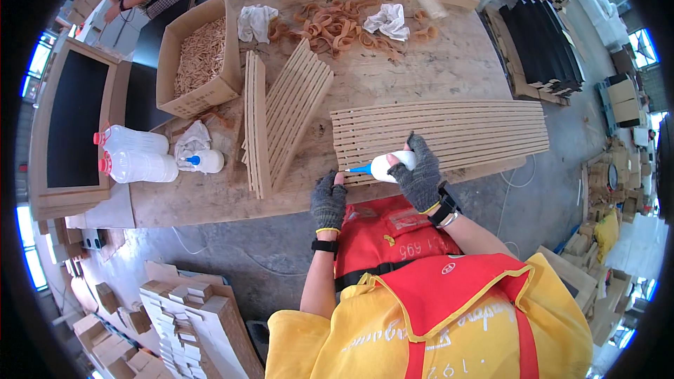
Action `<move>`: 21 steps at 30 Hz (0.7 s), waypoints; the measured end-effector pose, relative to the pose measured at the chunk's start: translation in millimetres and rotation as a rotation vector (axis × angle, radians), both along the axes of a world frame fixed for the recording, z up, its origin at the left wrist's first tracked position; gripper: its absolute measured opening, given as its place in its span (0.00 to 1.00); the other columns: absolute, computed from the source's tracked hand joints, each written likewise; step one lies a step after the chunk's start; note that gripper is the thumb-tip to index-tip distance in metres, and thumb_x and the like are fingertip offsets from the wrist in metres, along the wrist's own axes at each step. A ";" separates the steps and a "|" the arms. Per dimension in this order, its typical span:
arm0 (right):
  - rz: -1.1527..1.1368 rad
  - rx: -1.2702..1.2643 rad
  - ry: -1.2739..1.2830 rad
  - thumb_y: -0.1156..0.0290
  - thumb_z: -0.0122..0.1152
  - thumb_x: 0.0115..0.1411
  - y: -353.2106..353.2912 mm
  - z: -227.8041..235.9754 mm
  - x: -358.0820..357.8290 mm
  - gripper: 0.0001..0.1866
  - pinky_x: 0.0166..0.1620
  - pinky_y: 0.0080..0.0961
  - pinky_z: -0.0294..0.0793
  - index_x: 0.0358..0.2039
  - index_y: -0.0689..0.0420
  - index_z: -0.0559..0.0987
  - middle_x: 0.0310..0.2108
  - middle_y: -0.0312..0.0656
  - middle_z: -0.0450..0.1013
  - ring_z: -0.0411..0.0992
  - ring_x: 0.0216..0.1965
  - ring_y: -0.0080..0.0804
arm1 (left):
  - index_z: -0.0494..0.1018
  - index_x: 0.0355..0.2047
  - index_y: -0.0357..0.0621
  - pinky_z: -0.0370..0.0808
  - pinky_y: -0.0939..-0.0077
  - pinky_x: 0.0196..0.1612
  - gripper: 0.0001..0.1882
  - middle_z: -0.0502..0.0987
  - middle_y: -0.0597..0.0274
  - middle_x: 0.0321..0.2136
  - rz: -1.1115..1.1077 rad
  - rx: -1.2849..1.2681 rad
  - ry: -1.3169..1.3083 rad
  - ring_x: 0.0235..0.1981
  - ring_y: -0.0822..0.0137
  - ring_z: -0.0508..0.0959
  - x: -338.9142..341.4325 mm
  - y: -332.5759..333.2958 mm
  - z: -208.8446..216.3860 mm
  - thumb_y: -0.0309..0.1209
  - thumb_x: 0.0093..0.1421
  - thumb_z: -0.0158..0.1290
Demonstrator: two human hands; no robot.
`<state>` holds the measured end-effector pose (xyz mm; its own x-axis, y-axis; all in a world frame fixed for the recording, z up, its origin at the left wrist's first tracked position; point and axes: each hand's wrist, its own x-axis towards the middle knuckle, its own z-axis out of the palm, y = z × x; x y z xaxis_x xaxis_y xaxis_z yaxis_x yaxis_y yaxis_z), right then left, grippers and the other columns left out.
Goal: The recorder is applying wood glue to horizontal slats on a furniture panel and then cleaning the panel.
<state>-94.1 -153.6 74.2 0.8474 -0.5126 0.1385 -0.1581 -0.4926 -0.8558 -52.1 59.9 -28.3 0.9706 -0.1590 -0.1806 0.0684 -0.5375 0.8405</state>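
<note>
My right hand [420, 172], in a dark grey fingerless glove, is wrapped round a white squeeze bottle [385, 169] with a blue nozzle. The bottle lies tilted, its tip pointing left to the near left corner of a row of long, light wooden slats [442, 130] set side by side. My left hand [328, 202], gloved alike, is by that corner. Its fingers are curled, with the bare thumb beside the nozzle tip; what they hold, if anything, is hidden. Left of the hands, more slats [298, 112] lie at a slant beside an upright stack of slats [256, 126].
On the wooden table [428, 74] stand a cardboard box of wooden dowels [203, 56], two large clear jugs [140, 167] and another small white bottle [207, 161]. Tan bands [330, 24] and white rags [387, 21] lie at the back. Other people work beyond the table.
</note>
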 end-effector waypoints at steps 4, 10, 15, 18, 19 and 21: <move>0.039 -0.209 -0.030 0.60 0.73 0.53 7.4 12.9 6.7 0.27 0.41 0.37 0.77 0.47 0.65 0.79 0.34 0.51 0.79 0.79 0.36 0.48 | 0.79 0.41 0.37 0.74 0.54 0.46 0.24 0.80 0.40 0.39 -0.002 0.039 -0.020 0.43 0.41 0.78 1.7 -2.7 5.4 0.48 0.69 0.49; 0.052 -0.243 -0.065 0.58 0.74 0.52 3.8 13.2 5.0 0.26 0.44 0.39 0.79 0.45 0.64 0.81 0.37 0.53 0.81 0.81 0.38 0.49 | 0.78 0.38 0.39 0.73 0.53 0.43 0.21 0.79 0.42 0.35 -0.006 0.004 -0.025 0.40 0.41 0.77 -1.8 -3.4 18.9 0.47 0.69 0.48; 0.042 -0.214 0.016 0.57 0.74 0.51 -8.7 13.0 -3.3 0.28 0.45 0.38 0.79 0.47 0.64 0.81 0.39 0.55 0.80 0.80 0.40 0.49 | 0.77 0.37 0.40 0.72 0.53 0.42 0.20 0.79 0.44 0.33 -0.040 0.031 -0.020 0.39 0.42 0.77 -4.0 0.3 16.5 0.46 0.69 0.47; -0.033 -0.211 -0.004 0.57 0.75 0.50 -21.1 7.2 -4.8 0.30 0.44 0.38 0.78 0.48 0.64 0.80 0.39 0.55 0.80 0.80 0.39 0.49 | 0.77 0.36 0.40 0.72 0.53 0.42 0.20 0.79 0.44 0.33 -0.054 0.046 0.015 0.39 0.42 0.77 -1.6 -0.8 19.1 0.46 0.69 0.47; -0.007 -0.188 0.069 0.57 0.75 0.50 -23.2 13.5 -4.3 0.30 0.44 0.39 0.78 0.48 0.64 0.80 0.38 0.55 0.79 0.80 0.39 0.49 | 0.77 0.36 0.40 0.72 0.53 0.42 0.20 0.79 0.44 0.33 -0.054 0.046 0.013 0.39 0.42 0.77 -0.2 -0.5 19.5 0.46 0.69 0.47; 0.015 -0.165 0.138 0.57 0.76 0.50 -25.5 16.3 -1.2 0.30 0.44 0.39 0.77 0.48 0.64 0.79 0.38 0.55 0.79 0.79 0.38 0.49 | 0.77 0.38 0.39 0.72 0.53 0.43 0.21 0.79 0.43 0.34 -0.060 0.057 -0.015 0.40 0.42 0.77 2.1 0.8 20.7 0.45 0.69 0.47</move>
<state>-95.3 -179.0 90.5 0.8713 -0.4801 0.1013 -0.2604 -0.6274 -0.7339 -50.0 60.7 -7.7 0.9624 -0.2066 -0.1762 0.0220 -0.5873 0.8091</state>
